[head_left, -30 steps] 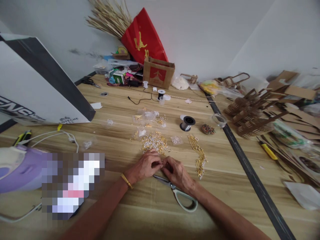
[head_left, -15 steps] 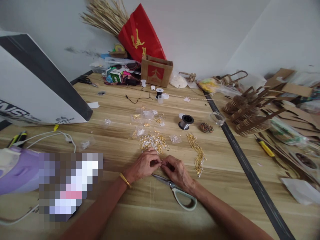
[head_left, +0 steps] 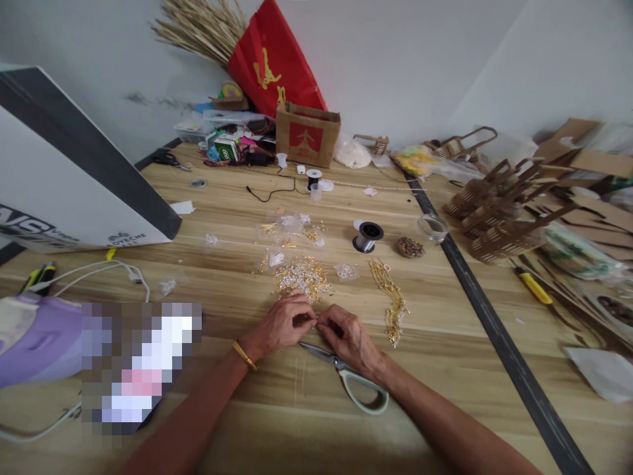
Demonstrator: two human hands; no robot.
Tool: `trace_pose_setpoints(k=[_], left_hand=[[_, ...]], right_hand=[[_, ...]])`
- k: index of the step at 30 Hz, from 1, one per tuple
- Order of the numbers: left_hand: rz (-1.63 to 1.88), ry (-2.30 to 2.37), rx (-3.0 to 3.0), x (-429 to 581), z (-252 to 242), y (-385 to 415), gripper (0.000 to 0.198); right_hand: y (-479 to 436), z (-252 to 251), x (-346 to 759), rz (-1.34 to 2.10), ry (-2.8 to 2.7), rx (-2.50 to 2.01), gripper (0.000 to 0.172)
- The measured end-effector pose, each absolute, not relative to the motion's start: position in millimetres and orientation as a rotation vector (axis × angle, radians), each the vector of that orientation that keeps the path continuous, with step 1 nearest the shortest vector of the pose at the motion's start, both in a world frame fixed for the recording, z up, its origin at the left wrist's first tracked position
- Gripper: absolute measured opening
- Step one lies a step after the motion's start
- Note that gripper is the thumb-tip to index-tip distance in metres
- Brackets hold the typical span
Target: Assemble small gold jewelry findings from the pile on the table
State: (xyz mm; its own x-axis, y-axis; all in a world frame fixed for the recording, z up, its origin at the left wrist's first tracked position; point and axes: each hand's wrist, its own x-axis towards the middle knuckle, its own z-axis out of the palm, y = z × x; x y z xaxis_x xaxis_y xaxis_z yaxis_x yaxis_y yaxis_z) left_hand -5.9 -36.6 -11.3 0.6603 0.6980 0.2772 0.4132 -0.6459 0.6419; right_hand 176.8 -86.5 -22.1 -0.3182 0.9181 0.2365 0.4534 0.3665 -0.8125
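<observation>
My left hand (head_left: pixel 285 321) and my right hand (head_left: pixel 352 335) meet fingertip to fingertip over the wooden table, both pinched closed. Whatever sits between the fingertips is too small to make out. Just beyond the left hand spreads a pile of gold and silver beads (head_left: pixel 302 277). Scissors (head_left: pixel 341 366) with pale handles lie under my right wrist, blades pointing left. To the right of that hand rest several gold chains (head_left: pixel 393 303) with small silver bits. A small bag of rings (head_left: pixel 345 272) lies behind the right hand.
Behind the pile are small bags of findings (head_left: pixel 291 227), a spool of clear line (head_left: pixel 367 237), mixed beads (head_left: pixel 410 247) and a glass jar (head_left: pixel 433 227). Woven baskets (head_left: pixel 499 218) crowd the right. A large box (head_left: pixel 74 165), a purple object (head_left: pixel 44 336) and a blurred-out patch occupy the left.
The camera view has shifted slightly. My hands stay pinched together over nearly the same spot, with only a small movement of the fingers.
</observation>
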Motion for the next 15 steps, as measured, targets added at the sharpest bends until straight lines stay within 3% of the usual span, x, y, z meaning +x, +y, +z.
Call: trace_pose_setpoints(k=[15], left_hand=[[0.622,0.856,2.307,-5.3,-5.0,-36.9,0.017]], right_hand=[[-86.6,-24.9,180.2,0.812,-1.977,-1.129,0.01]])
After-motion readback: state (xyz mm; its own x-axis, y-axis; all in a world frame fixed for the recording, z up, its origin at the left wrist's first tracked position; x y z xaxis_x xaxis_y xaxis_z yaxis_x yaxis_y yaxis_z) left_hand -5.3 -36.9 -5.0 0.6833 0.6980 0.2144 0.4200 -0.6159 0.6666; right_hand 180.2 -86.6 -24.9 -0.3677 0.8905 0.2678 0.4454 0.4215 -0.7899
